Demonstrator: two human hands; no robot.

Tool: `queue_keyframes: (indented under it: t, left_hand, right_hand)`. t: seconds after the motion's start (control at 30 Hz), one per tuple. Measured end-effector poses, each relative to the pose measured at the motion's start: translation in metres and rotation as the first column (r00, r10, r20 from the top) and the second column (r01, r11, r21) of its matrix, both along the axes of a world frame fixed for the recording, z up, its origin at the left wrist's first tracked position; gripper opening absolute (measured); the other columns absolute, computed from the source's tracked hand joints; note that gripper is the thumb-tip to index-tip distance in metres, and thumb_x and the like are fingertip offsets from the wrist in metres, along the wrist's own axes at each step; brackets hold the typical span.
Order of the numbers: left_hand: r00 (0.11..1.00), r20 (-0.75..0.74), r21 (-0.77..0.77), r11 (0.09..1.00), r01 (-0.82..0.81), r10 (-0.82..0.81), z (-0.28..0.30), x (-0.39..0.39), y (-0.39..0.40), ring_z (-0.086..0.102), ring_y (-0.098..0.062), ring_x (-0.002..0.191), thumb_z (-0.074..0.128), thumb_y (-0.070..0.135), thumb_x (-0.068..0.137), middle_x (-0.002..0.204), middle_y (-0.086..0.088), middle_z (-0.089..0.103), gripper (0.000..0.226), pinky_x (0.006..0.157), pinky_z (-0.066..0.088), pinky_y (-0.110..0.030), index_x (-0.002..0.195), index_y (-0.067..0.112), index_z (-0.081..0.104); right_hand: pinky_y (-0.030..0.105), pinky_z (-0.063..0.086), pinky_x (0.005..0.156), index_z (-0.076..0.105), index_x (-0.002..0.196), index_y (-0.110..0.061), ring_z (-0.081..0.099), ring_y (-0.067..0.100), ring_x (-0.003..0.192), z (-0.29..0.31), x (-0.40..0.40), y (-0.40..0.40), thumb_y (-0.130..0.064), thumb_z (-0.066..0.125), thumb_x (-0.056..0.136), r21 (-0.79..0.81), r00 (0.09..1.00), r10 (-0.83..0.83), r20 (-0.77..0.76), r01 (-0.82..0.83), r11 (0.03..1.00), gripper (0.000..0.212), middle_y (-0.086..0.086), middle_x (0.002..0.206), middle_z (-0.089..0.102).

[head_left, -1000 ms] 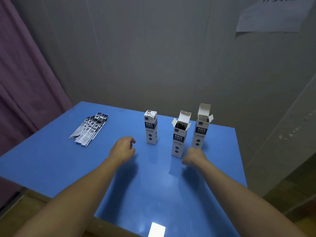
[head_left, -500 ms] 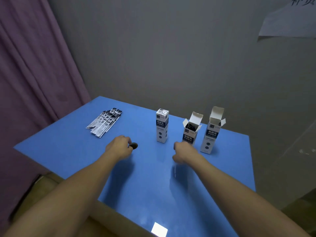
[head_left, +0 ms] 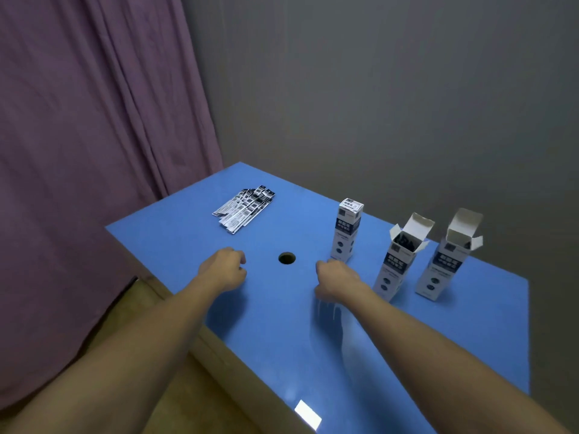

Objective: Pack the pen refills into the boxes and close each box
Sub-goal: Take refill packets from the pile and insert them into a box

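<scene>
My left hand (head_left: 224, 270) and right hand (head_left: 336, 278) hover over the blue table (head_left: 391, 339), fingers curled, holding nothing; since a moment ago both slid leftward, uncovering a round hole (head_left: 287, 258). The closed white carton (head_left: 347, 233) stands beside my right hand, the two open-flapped cartons (head_left: 396, 261) toward the right edge, the wrapped pen refills (head_left: 246, 208) near the far left corner.

Looks like a bare staging room or makeshift workroom, not a home or shop. Plain grey wall (head_left: 391, 89) fills upper right of frame, purple curtain (head_left: 87, 136) hangs down the left side. Centre: a blue table (head_left: 407, 339) w/ a round hole (head_left: 287, 258) cut in the top (cable-port type). No furnishings or decor visible; wood-tone floor at bottom left.
</scene>
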State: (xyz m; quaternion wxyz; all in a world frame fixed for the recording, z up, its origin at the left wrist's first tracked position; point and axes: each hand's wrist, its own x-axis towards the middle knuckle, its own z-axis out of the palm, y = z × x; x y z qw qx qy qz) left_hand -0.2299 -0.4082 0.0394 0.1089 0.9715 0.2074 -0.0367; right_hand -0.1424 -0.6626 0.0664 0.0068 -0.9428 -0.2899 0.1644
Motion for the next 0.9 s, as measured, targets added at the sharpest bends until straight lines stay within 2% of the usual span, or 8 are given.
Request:
queue_keyframes:
  t: [0.1, 0.33, 0.47, 0.6, 0.9]
  left_hand:
    - [1.0, -0.012, -0.005, 1.0, -0.026, 0.026, -0.004, -0.009, 0.017, 0.054, -0.019, 0.117, 0.049, 0.026, 0.09, 0.124, 0.003, 0.055, 0.036, 0.093, 0.05, -0.037, 0.125, 0.025, 0.059]
    - [0.999, 0.003, 0.002, 0.999, -0.05, 0.05, -0.005, -0.008, 0.07, 0.054, -0.019, 0.115, 0.049, 0.026, 0.091, 0.125, 0.003, 0.055, 0.035, 0.09, 0.05, -0.036, 0.125, 0.025, 0.059]
    - [0.999, 0.015, 0.011, 0.999, -0.04, 0.04, -0.004, 0.002, 0.109, 0.054, -0.019, 0.114, 0.049, 0.026, 0.091, 0.124, 0.003, 0.055, 0.033, 0.088, 0.05, -0.035, 0.122, 0.024, 0.059]
    - [0.999, 0.019, 0.035, 0.999, -0.026, 0.025, -0.004, 0.012, 0.15, 0.055, -0.021, 0.105, 0.048, 0.023, 0.091, 0.115, 0.001, 0.057, 0.021, 0.081, 0.049, -0.033, 0.108, 0.019, 0.06]
    - [1.0, 0.001, -0.003, 1.0, 0.002, -0.002, -0.011, 0.04, 0.22, 0.056, -0.022, 0.103, 0.046, 0.022, 0.092, 0.115, 0.001, 0.058, 0.021, 0.08, 0.051, -0.035, 0.108, 0.018, 0.059]
  right_hand:
    - [0.037, 0.043, 0.076, 0.048, 0.117, -0.011, 0.051, 0.029, 0.108, -0.001, 0.001, 0.02, -0.021, 0.054, 0.091, -0.007, 0.999, 0.019, 0.028, -0.019, 1.0, 0.028, 0.009, 0.117, 0.049]
    - [0.037, 0.042, 0.074, 0.047, 0.125, -0.01, 0.05, 0.028, 0.109, -0.004, 0.01, 0.078, -0.021, 0.054, 0.091, -0.008, 0.998, 0.016, 0.067, -0.015, 1.0, 0.037, 0.009, 0.121, 0.05]
    - [0.039, 0.046, 0.084, 0.048, 0.124, -0.009, 0.049, 0.031, 0.117, -0.007, 0.02, 0.121, -0.024, 0.054, 0.092, -0.011, 0.999, -0.018, 0.047, 0.019, 1.0, 0.036, 0.011, 0.125, 0.05]
    - [0.041, 0.047, 0.093, 0.047, 0.126, -0.009, 0.048, 0.03, 0.123, -0.012, 0.027, 0.161, -0.024, 0.053, 0.092, -0.017, 0.995, -0.083, 0.053, 0.084, 0.996, 0.038, 0.011, 0.129, 0.049]
    - [0.039, 0.046, 0.091, 0.048, 0.126, -0.01, 0.049, 0.029, 0.122, -0.02, 0.046, 0.219, -0.023, 0.053, 0.091, -0.061, 0.977, -0.197, 0.08, 0.202, 0.978, 0.038, 0.009, 0.128, 0.05]
